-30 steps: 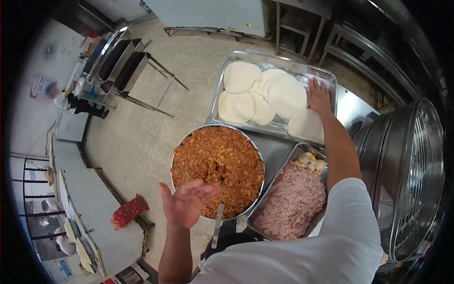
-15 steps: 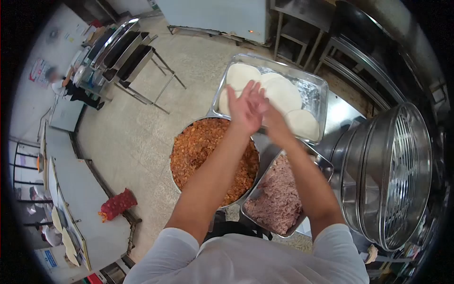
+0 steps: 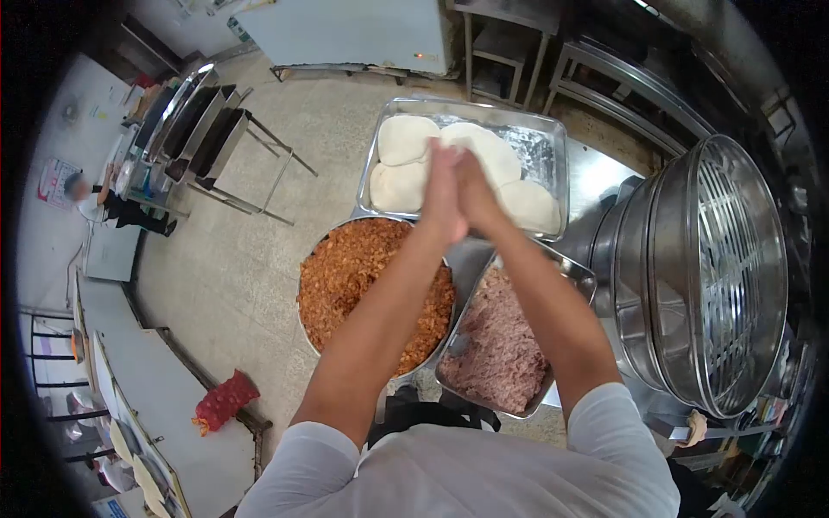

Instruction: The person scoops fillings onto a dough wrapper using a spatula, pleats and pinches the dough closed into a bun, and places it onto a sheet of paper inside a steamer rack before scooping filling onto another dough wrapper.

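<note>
My left hand (image 3: 442, 197) and my right hand (image 3: 476, 192) are pressed palm to palm, fingers stretched out flat and pointing away from me, somewhat blurred. Nothing shows clearly between the palms. Beneath the fingers, a metal tray (image 3: 560, 142) holds several flat, pale dough pieces, among them one at the upper left (image 3: 408, 140) and one at the lower right (image 3: 528, 205). Below my left forearm stands a round pan of reddish-brown chopped filling (image 3: 350, 268). Under my right forearm is a rectangular metal pan of pinkish minced meat (image 3: 496, 345).
Large stacked metal steamers (image 3: 682, 276) lie on their side at the right. Metal shelving (image 3: 509, 52) and a white freezer (image 3: 354, 34) are at the back. A red mesh sack (image 3: 226, 402) rests at the lower left. Another person (image 3: 108, 203) stands far left near a rack (image 3: 207, 129).
My hands were slightly apart, with the left palm showing and fingers spread; now they are pressed together. The view has shifted, and the trays appear a little farther left.
</note>
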### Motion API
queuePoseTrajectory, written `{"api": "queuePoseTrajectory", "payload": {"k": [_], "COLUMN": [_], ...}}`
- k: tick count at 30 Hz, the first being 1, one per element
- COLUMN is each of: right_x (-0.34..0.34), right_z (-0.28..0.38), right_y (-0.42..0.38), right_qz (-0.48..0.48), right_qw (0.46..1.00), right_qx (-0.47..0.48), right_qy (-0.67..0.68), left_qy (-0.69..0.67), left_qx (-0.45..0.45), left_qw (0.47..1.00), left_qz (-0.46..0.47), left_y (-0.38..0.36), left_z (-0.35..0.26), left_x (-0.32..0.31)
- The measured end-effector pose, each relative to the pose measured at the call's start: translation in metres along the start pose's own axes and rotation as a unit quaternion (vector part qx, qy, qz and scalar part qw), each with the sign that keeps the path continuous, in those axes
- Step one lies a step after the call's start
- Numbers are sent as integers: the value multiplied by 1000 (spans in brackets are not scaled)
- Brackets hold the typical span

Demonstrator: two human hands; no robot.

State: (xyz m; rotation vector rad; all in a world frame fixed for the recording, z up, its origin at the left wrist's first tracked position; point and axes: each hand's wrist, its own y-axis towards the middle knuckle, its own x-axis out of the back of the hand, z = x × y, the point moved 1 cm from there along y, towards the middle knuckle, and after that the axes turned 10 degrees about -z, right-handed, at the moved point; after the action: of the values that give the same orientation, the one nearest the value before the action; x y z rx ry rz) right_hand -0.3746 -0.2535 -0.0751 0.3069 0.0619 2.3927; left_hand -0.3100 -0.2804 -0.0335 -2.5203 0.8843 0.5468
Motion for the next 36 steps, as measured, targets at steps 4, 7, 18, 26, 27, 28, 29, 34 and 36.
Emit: {"api": "queuePoseTrajectory", "payload": {"k": [4,7,18,26,27,28,29,34,36], "right_x": [16,74,148,151,150,147,143,89,77], "right_z": [-11,-80,-135,-109,-101,-92,-79,32,91], "right_y": [-5,50,85,73,70,69,72,32,-1], "right_qz": [113,36,220,246,239,234,235,281,311], "right_qw": [927,953,831,838,856,873,872,853,876], "right_qx": [275,73,-63,-33,-33,-32,-27,265,223], "right_qy": [-231,-292,-506,-486,-457,-427,-428,-352,-293], "left_qy": [-118,47,81,61,60,58,56,-136,-228], "left_qx": [36,64,62,133,131,147,161,199,211], "left_qw": [985,994,979,989,989,987,985,968,942], "left_qz": [-119,-73,-179,-34,-34,-14,4,-70,-126], "left_y": [-8,-32,-63,-82,-81,-78,-74,-40,-32], "left_z": [-31,-46,-25,-2,2,10,15,37,33], "left_x": [26,27,88,98,95,90,83,34,32]}}
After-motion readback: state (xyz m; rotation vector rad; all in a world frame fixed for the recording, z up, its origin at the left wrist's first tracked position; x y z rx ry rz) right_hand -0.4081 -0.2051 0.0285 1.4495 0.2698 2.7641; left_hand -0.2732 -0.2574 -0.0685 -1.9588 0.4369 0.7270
